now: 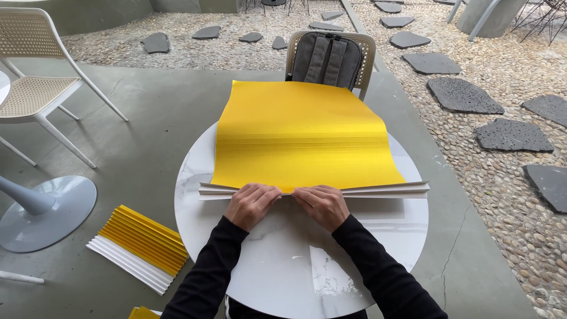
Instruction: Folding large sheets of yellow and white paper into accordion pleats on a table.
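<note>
A large yellow paper sheet lies across a round white marble table, its far edge hanging past the rim. Its near edge is gathered into a narrow accordion-pleated strip showing the white underside. My left hand and my right hand sit side by side at the middle of that strip, fingers curled over it and pinching the folds. Both arms wear black sleeves.
A pleated yellow-and-white paper lies on the concrete floor at left, beside a white table base. A chair with a grey backpack stands behind the table; a white chair stands far left. Pebbles and stepping stones lie to the right.
</note>
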